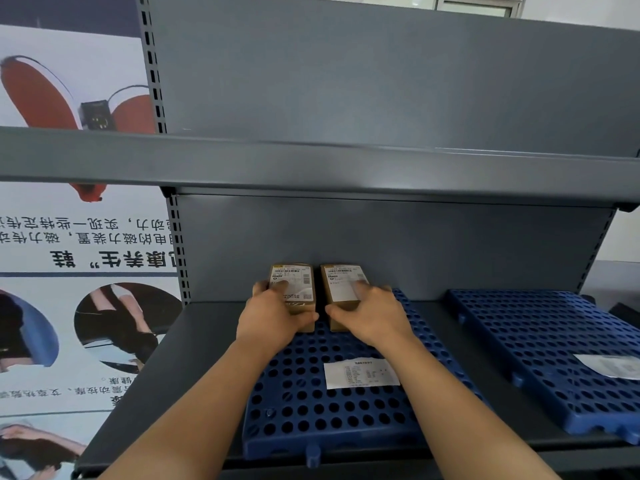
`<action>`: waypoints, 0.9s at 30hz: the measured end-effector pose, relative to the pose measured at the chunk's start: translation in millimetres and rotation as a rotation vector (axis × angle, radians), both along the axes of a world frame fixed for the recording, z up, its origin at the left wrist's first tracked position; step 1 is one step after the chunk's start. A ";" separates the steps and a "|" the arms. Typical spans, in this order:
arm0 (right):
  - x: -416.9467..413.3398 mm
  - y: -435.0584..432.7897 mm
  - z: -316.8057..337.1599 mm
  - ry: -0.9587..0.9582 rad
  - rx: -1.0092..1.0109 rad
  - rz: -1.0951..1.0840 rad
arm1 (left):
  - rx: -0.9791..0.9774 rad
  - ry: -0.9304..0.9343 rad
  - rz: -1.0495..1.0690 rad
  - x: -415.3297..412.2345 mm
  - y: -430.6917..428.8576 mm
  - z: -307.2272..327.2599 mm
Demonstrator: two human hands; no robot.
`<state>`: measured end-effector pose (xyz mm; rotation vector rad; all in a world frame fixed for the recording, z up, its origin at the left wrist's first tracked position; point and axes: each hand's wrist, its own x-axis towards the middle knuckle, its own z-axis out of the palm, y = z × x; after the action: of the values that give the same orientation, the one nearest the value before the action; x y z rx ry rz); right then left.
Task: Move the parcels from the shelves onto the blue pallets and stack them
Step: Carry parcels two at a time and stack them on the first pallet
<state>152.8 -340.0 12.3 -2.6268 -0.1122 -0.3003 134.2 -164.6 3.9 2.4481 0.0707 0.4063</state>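
Observation:
Two small brown cardboard parcels with white shipping labels lie side by side at the far end of a blue perforated pallet. My left hand grips the left parcel, fingers wrapped over its left side and thumb at its near end. My right hand grips the right parcel, fingers over its top and right side. The parcels are a small gap apart. Whether they rest on the pallet or are held just above it I cannot tell.
A white paper slip lies on the near part of this pallet. A second blue pallet with another paper sits to the right on the same grey shelf. An upper shelf overhangs. A poster stands at the left.

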 end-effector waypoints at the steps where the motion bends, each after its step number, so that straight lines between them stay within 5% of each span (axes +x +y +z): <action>1: 0.1 -0.2 -0.3 -0.001 -0.002 0.003 | 0.000 0.001 -0.002 0.7 -0.1 -0.4; 18: -7.0 1.4 5.5 0.058 -0.072 -0.022 | 0.124 0.045 -0.020 -1.4 5.4 3.9; 27: -37.7 -20.3 33.2 -0.180 -0.166 -0.057 | 0.385 -0.255 -0.114 -27.8 -10.9 47.9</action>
<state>115.1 -360.3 45.4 -2.7661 -0.1282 -0.5695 106.4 -175.4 51.8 2.7328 -0.2779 0.7337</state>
